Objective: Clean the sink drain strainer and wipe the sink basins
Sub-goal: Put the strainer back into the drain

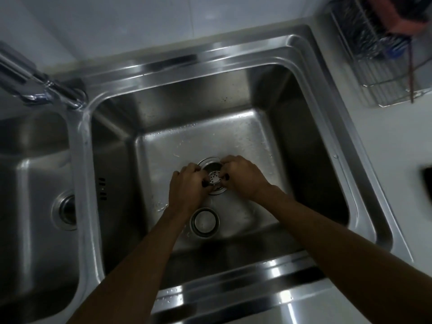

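A small perforated metal strainer basket (214,178) sits over the drain opening (216,191) of the right sink basin (301,146). My left hand (187,185) grips its left side and my right hand (243,176) grips its right side, fingers curled around it. A round metal drain cover (204,222) lies flat on the basin floor just in front of the drain, between my forearms. Water droplets and small bits speckle the basin floor.
The left basin (35,183) has its own drain (66,210). A chrome faucet (39,87) stands at the back left, on the divider. A wire dish rack (383,66) stands on the white counter at the back right. A dark object (426,181) is at the right edge.
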